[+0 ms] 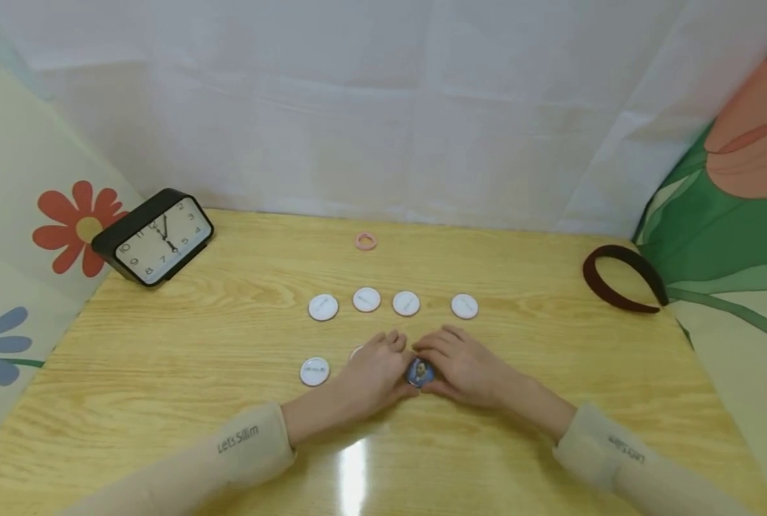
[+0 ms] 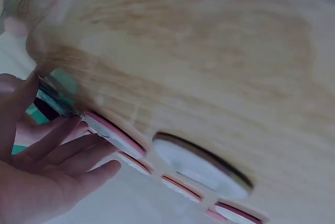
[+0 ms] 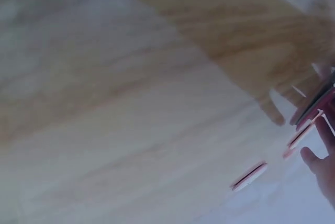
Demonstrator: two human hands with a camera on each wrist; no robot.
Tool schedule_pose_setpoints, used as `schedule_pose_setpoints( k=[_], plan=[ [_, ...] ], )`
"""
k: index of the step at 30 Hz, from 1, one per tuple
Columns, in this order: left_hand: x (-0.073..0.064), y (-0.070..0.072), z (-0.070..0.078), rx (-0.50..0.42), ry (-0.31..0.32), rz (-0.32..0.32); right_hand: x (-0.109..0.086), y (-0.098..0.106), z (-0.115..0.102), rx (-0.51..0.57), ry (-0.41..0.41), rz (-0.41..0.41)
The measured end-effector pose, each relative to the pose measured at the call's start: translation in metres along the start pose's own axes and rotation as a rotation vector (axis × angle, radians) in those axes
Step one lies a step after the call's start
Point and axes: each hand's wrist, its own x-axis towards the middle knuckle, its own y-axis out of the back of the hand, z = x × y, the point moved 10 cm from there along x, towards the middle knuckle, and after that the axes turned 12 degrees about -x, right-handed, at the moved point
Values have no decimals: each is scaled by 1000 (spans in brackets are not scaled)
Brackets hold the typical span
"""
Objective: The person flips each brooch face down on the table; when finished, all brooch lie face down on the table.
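a: what is held between the hands?
b: a round badge [image 1: 419, 372] with a blue picture face is pinched between the left hand [image 1: 375, 371] and the right hand [image 1: 462, 367]; fingers of both are curled about its edges, just above the wooden table [image 1: 229, 344], near its middle.

a: what is laid around it?
b: four white badges [image 1: 366, 299] are set in a row just beyond the hands; a fifth white badge [image 1: 315, 371] is seen left of the left hand; another is partly hidden under that hand; a black clock [image 1: 153, 236], a pink ring [image 1: 366, 241] and a dark headband [image 1: 623, 278] are placed farther back.
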Motion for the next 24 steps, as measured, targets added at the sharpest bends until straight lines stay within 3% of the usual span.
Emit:
schedule_pose_setpoints(
  k=[5, 12, 16, 20, 24],
  plan=[
    [3, 11, -6, -182, 24, 8, 2, 8, 10, 40, -46, 59],
    [14, 46, -4, -231, 10, 99, 12, 41, 26, 86, -71, 161],
    [16, 61, -8, -376, 38, 136, 14, 56, 33, 120, -110, 174],
    [17, 80, -7, -508, -12, 199, 15, 70, 36, 161, -140, 204],
    [17, 94, -1, -524, -74, 214, 15, 83, 36, 186, -143, 249]
  ],
)
